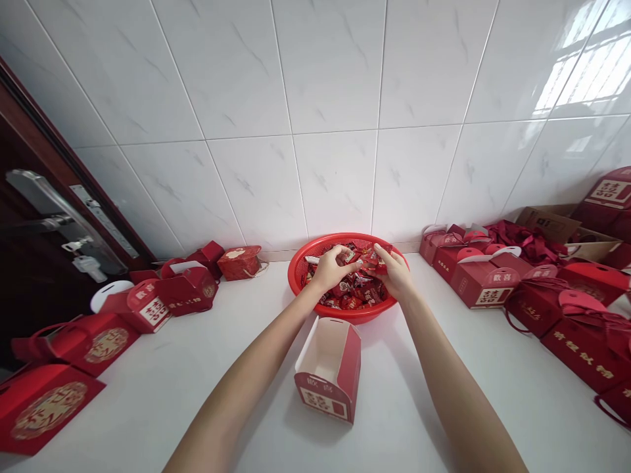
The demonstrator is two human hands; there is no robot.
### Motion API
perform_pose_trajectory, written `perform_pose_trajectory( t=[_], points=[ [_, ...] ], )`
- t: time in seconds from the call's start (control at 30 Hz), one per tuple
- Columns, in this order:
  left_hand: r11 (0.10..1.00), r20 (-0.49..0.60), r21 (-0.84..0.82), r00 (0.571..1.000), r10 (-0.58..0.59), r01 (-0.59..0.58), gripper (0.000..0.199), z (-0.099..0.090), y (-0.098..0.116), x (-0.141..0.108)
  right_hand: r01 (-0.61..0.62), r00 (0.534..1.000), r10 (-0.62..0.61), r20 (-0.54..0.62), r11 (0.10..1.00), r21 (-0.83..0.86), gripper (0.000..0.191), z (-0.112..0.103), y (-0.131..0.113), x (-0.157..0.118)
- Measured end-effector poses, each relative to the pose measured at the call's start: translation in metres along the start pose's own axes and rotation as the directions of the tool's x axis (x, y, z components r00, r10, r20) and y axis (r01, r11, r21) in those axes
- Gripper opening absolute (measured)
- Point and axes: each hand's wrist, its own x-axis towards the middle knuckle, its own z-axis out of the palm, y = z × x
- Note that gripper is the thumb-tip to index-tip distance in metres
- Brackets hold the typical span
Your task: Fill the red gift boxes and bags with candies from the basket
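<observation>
A red plastic basket (296,279) full of wrapped candies (352,302) stands against the tiled wall. Both of my hands are inside it. My left hand (332,268) bends over the left part of the pile, thumb and fingers curled around a small wrapped candy (350,255). On the right side, my right hand (396,272) pinches a red-wrapped candy (380,255) between thumb and fingers. In front of the basket, between my forearms, an open-topped red gift box (352,368) shows its bare white inside.
Closed red gift boxes line the left side, among them a box with a gold emblem (49,410). More red boxes (486,282) stand in rows at right, near dark red cloth (525,243) and an open cardboard carton (591,249). A dark door (29,263) with keys borders the left.
</observation>
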Motion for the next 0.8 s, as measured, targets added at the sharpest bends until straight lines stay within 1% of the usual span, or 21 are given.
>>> perform_pose_trajectory(
  t=[0.07, 0.13, 0.27, 0.33, 0.4, 0.47, 0.53, 0.57, 0.63, 0.7, 0.8],
  points=[
    [1.000, -0.008, 0.020, 1.000, 0.012, -0.011, 0.038, 0.001, 0.001, -0.001, -0.014, 0.999, 0.015, 0.040, 1.000, -0.023, 0.042, 0.001, -0.001, -0.002],
    [0.998, -0.003, 0.069, 1.000, 0.007, -0.007, 0.041, 0.003, 0.001, -0.001, -0.031, 0.994, 0.035, 0.104, 0.999, -0.040, 0.042, 0.001, -0.002, -0.003],
    [0.984, 0.068, 0.176, 0.997, -0.029, 0.017, 0.042, 0.006, -0.002, -0.001, -0.060, 0.964, 0.081, 0.254, 0.994, -0.089, 0.042, 0.000, 0.000, -0.004],
    [0.979, 0.104, 0.201, 0.994, -0.038, 0.017, 0.042, 0.006, -0.003, -0.001, -0.045, 0.954, 0.082, 0.289, 0.990, -0.133, 0.043, 0.000, 0.001, -0.004],
    [0.978, 0.128, 0.209, 0.991, -0.033, 0.006, 0.042, 0.006, -0.002, -0.002, -0.023, 0.963, 0.069, 0.262, 0.985, -0.173, 0.044, 0.000, 0.003, -0.003],
    [0.982, 0.174, 0.188, 0.984, -0.037, 0.004, 0.047, 0.005, 0.000, -0.002, -0.016, 0.982, 0.051, 0.182, 0.982, -0.186, 0.045, 0.000, 0.004, -0.002],
    [0.987, 0.224, 0.159, 0.973, -0.054, 0.018, 0.051, 0.005, 0.003, -0.003, -0.021, 0.995, 0.036, 0.097, 0.988, -0.156, 0.043, 0.001, 0.004, -0.001],
    [0.988, 0.238, 0.154, 0.969, -0.062, 0.026, 0.049, 0.005, 0.003, -0.002, -0.025, 0.997, 0.034, 0.065, 0.992, -0.125, 0.041, 0.002, 0.004, -0.001],
    [0.982, 0.236, 0.181, 0.968, -0.086, 0.043, 0.039, 0.003, 0.003, 0.000, -0.031, 0.999, 0.032, 0.017, 0.998, -0.053, 0.037, 0.003, 0.003, 0.000],
    [0.968, 0.227, 0.243, 0.966, -0.125, 0.068, 0.030, 0.000, 0.000, 0.003, -0.026, 0.999, 0.026, -0.024, 1.000, 0.003, 0.035, 0.004, 0.003, 0.001],
    [0.928, 0.230, 0.354, 0.951, -0.205, 0.114, 0.024, -0.011, -0.010, 0.007, -0.003, 0.998, 0.005, -0.064, 1.000, 0.030, 0.033, 0.004, 0.002, 0.002]
  ],
)
